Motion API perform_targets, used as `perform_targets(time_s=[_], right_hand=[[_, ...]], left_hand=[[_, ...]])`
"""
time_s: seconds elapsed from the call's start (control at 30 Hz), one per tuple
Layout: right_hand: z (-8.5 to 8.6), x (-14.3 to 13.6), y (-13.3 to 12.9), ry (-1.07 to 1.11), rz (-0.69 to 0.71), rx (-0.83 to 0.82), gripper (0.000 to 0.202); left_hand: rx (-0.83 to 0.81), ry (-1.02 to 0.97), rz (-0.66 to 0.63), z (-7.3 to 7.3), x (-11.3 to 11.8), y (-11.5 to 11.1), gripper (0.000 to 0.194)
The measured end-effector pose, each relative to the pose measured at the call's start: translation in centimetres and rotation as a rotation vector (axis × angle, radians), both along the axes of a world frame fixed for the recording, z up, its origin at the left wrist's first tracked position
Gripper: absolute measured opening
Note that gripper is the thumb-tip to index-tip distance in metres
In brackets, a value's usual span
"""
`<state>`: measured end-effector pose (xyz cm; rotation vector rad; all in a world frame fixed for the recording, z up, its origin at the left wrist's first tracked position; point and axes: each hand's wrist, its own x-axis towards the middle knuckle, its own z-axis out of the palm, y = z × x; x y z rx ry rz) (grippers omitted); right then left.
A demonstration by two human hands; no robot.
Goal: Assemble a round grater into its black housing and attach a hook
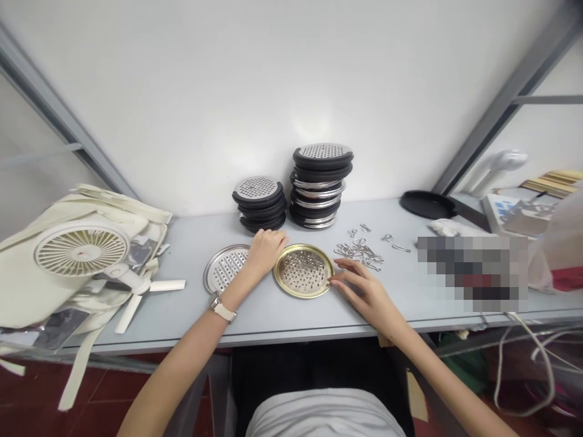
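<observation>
A round grater plate with a gold rim (pixel 304 271) lies on the table in front of me. My left hand (pixel 266 250) has its fingers bent together at the plate's upper left rim; its fingertips are partly hidden. At the right rim, my right hand (pixel 364 294) pinches the edge with thumb and a finger, while the index finger stands a little apart. Under my left wrist sits a silver-rimmed round grater plate (pixel 224 267), partly covered by my arm. Several small metal clips (pixel 362 252) are scattered just beyond my right hand.
Two stacks stand by the wall: a short stack of black-rimmed graters (pixel 260 203) and a taller mixed stack (pixel 319 188). A white fan (pixel 82 249) rests on a pale bag (pixel 27 285) at left. A black pan (pixel 428 204) lies at the right back.
</observation>
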<state>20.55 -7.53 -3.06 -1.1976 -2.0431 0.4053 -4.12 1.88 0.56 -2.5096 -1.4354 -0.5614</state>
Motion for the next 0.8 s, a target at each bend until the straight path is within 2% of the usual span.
perform_targets(time_s=[0.1, 0.17, 0.23, 0.3, 0.4, 0.53, 0.63, 0.8], right_hand=[[-0.49, 0.18, 0.13, 0.098, -0.1, 0.054, 0.018], [-0.58, 0.22, 0.15, 0.11, -0.084, 0.075, 0.018], [-0.55, 0.23, 0.1, 0.111, -0.052, 0.099, 0.027], [-0.45, 0.23, 0.02, 0.117, -0.073, 0.117, 0.035], [-0.29, 0.22, -0.11, 0.156, -0.163, 0.099, 0.03], [-0.16, 0.16, -0.24, 0.169, -0.187, 0.011, 0.014], [-0.16, 0.11, -0.29, 0.13, -0.2, -0.016, 0.025], [-0.2, 0.06, -0.18, 0.142, -0.146, 0.063, 0.023]], left_hand=[[0.032, 0.032, -0.022, -0.08, 0.05, -0.24, 0.021], [-0.015, 0.004, -0.111, -0.12, 0.06, -0.4, 0.02], [-0.059, -0.036, -0.222, -0.13, 0.01, -0.5, 0.025], [-0.045, -0.058, -0.259, -0.08, -0.06, -0.54, 0.028], [0.012, -0.02, -0.184, 0.05, -0.06, -0.55, 0.028], [0.031, 0.07, -0.097, -0.02, 0.02, -0.46, 0.018], [0.021, 0.112, -0.058, -0.32, -0.06, -0.32, 0.016], [-0.035, 0.132, -0.037, -0.39, -0.19, -0.31, 0.02]])
